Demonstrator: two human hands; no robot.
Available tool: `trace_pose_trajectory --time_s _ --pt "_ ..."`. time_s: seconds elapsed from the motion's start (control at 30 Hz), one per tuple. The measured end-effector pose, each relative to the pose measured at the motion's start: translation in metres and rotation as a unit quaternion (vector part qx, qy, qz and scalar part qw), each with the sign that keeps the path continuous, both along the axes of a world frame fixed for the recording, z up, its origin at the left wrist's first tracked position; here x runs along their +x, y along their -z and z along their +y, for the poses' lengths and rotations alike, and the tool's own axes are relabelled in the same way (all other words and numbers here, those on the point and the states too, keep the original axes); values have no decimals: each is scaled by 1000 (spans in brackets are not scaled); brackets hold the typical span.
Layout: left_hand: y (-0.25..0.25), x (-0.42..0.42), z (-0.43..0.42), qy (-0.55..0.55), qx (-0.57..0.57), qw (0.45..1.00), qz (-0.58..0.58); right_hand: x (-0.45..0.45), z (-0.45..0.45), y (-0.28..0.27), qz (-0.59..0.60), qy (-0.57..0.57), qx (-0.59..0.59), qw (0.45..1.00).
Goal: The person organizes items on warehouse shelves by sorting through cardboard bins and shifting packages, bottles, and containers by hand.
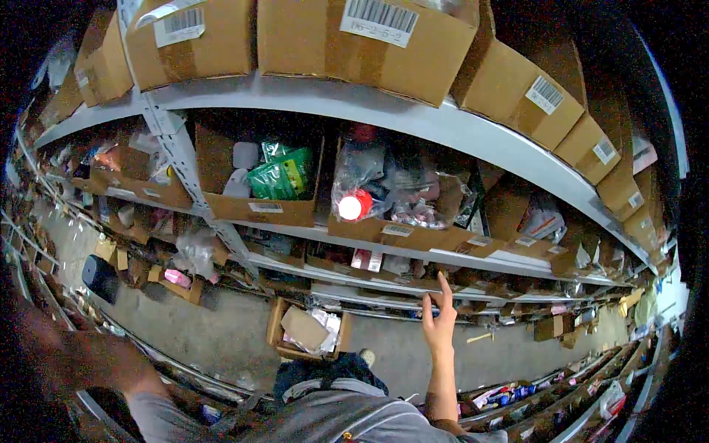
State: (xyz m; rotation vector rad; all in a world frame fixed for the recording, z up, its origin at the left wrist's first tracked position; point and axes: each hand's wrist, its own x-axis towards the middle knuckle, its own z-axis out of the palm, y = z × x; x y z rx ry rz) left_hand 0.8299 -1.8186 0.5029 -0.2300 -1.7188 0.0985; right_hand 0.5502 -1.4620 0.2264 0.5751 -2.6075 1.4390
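Note:
My right hand [441, 321] reaches up toward the lower shelf, index finger and thumb stretched apart, with nothing visible in it. At the left edge, my left hand [66, 351] is dark and smeared by motion, so its fingers cannot be made out. Ahead of me, an open cardboard bin [399, 227] holds clear plastic bags and an item with a red and white round top [354, 205]. Another bin [266, 210] beside it holds green packets [279, 177] and pale grey containers. Below, a red and white box [366, 260] lies on a lower shelf near my right hand.
A carton with papers and a cardboard piece [304, 328] stands on the floor by my feet. Barcoded cardboard boxes [369, 52] line the upper shelf. A metal upright [177, 155] rises at left. More stocked racks [546, 399] run behind me, and a dark bin [97, 275] sits on the left.

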Motion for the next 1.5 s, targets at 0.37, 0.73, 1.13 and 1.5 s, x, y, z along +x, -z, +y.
trace_pose_trajectory --time_s 0.37,0.73,1.13,1.5 --pt "-20 -19 23 -61 -51 996 29 5 -21 -6 55 -39 -16 998" --pt "-8 -30 27 -62 -54 996 29 9 -9 0 27 -30 15 999" --pt "-3 -51 35 -34 -47 997 42 10 -6 2 32 -45 21 998" --pt "-9 -63 38 -1 -38 998 57 11 1 -3 21 -51 23 998"
